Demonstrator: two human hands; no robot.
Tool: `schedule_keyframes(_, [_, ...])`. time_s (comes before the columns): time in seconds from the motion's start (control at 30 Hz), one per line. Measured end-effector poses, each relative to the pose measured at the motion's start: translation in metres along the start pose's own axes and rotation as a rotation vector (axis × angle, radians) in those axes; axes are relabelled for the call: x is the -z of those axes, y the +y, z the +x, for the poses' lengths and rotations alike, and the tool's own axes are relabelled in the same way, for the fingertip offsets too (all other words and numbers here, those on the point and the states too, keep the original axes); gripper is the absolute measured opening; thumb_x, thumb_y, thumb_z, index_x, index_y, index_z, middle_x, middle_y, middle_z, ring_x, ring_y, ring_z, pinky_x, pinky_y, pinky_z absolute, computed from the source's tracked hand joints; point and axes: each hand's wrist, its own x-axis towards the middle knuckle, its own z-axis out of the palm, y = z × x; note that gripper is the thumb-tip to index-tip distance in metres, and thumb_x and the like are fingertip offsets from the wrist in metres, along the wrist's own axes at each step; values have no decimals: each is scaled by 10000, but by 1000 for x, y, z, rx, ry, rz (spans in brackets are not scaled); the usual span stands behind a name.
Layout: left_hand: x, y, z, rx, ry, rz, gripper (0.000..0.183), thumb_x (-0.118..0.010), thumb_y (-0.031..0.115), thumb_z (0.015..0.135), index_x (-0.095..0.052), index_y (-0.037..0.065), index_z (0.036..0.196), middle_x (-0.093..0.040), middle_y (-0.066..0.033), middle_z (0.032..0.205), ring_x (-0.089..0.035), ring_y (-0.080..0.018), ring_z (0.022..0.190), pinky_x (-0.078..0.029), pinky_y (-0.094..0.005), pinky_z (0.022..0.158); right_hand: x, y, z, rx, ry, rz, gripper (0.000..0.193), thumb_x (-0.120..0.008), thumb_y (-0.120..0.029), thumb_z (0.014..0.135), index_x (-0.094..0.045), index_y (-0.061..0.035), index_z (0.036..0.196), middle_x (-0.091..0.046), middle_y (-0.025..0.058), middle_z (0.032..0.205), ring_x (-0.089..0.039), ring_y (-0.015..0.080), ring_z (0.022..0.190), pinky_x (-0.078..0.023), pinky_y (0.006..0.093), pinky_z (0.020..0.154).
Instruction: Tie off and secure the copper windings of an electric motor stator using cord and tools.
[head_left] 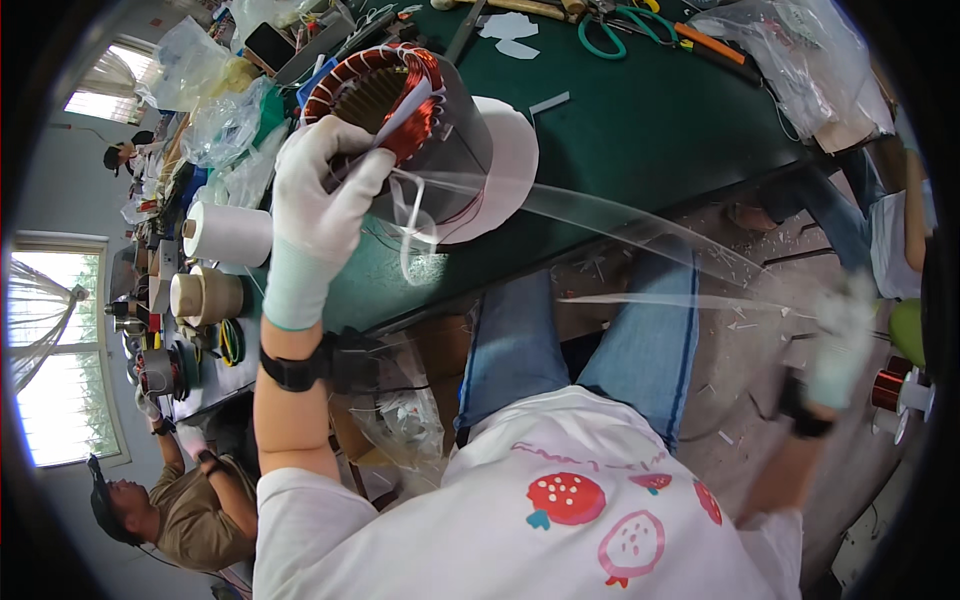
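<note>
A motor stator with copper windings stands tilted on the green table, over a round white sheet. My left hand, in a white glove, is closed on its near rim, thumb and fingers pinching the winding end. White lacing tape hangs in a loop by the thumb. From there long blurred strands of tape stretch right to my right hand. That hand, gloved too, is out over the floor and smeared by motion; the strands end at its fingers.
Scissors with green handles and an orange-handled tool lie at the table's back. White thread cones stand left. A plastic bag is at the far right corner. A co-worker sits lower left; another person's legs are right.
</note>
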Motion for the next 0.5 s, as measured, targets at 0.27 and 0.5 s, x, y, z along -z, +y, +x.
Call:
schedule_keyframes(0.27, [10,-10,4,9,-104,-38,159,-701,126,789,-652,-6,862,-621,-83,832,-593,-218,838,-478,-331,783,-26,-11,-6,145,796,-528,358,-515,-204,1050,-557,-35,1364,-452,-65,843,-349,-6,615,-280,151,503])
schedule_keyframes(0.5, [8,-2,4,-14,-80,-146,231,-711,136,827,-679,9,1018,-670,-97,904,-626,-238,850,-491,-333,790,-325,105,104,-556,-313,-246,308,-506,-190,1036,-640,-21,1256,-603,-6,788,-546,40,600,-395,203,505])
